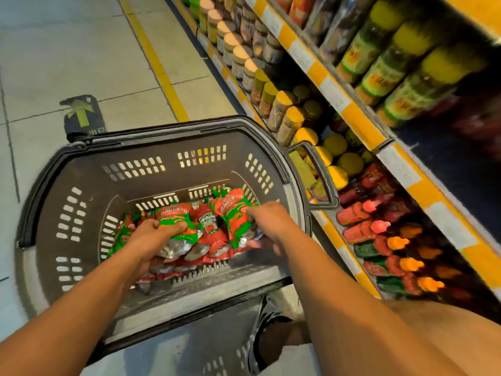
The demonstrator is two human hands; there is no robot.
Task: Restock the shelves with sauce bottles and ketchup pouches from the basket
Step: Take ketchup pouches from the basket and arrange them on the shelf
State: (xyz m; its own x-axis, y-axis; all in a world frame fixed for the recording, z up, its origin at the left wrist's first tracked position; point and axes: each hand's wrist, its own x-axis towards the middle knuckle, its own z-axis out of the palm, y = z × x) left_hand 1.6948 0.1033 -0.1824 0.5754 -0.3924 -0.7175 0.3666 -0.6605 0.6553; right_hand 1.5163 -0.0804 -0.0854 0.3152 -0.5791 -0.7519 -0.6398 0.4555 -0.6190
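Note:
A dark plastic basket (81,202) stands on the floor beside the shelves, with several red and green ketchup pouches heaped in its bottom. My left hand (151,240) grips one red-green ketchup pouch (173,221) inside the basket. My right hand (268,221) holds another ketchup pouch (233,213) at the basket's right side. A Heinz pouch (208,223) lies between the two hands. Red sauce bottles (363,213) lie in rows on the lowest shelf to the right.
Shelves with yellow price strips (357,123) run along the right, holding jars (238,52) with tan lids, yellow-capped jars (336,158) and green-labelled bottles (379,80). The basket's handle (322,175) hangs toward the shelf. Tiled floor with a yellow line (154,61) lies to the left.

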